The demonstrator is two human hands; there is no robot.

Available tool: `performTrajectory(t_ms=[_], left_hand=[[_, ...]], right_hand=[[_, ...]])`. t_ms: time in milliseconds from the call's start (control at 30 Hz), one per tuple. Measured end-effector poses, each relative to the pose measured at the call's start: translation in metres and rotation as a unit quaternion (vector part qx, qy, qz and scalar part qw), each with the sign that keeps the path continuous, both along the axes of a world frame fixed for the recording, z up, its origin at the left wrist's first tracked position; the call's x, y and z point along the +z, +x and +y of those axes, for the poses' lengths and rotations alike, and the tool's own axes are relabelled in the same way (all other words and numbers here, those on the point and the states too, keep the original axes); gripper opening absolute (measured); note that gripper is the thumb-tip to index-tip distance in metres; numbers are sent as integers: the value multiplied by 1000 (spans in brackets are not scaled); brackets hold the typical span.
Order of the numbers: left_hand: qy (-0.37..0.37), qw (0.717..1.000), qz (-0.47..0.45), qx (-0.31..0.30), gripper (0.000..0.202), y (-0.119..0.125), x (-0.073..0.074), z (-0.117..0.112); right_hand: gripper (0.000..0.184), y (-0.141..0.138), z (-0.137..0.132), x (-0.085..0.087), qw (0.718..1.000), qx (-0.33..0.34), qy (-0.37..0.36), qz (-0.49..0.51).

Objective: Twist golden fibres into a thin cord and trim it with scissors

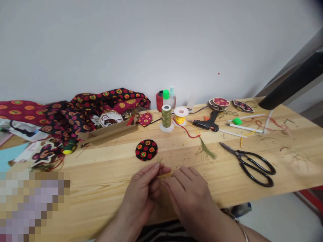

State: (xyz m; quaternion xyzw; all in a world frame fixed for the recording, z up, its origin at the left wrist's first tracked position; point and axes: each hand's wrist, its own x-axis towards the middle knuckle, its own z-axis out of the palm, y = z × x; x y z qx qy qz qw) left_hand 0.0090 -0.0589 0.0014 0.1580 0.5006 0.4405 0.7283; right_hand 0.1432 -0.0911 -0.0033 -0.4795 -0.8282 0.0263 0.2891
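My left hand [145, 190] and my right hand [188, 193] meet over the near edge of a wooden table [101, 174]. Both pinch a thin bundle of olive-green and yellow threads [165, 173] held between their fingertips. Just beyond the hands lies a round black fabric patch [146, 150] with red and orange dots. A small green tassel [207, 151] on a red cord lies to the right of it.
Black scissors [252, 163] lie at the right. Behind stand an olive thread spool [166, 117], a yellow thread spool [180, 116], a glue gun [207, 124], bottles [168, 97], a cardboard box [108, 129] and patterned fabric [83, 111]. Thread scraps litter the wood.
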Motion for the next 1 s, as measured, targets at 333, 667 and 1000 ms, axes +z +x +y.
performTrajectory(t_ms=[333,667,1000], left_hand=[[14,1000,7,7,15,0,1,-2],[32,999,10,6,18,-1,2,-3],[46,999,16,11,18,-1,2,-2]], right_hand=[[19,0,-4,-6,1000,4,-15,-22],[13,-1,-6,-9,999,2,-23,-48],[14,0,-5,-20,999,0,-6,-40]])
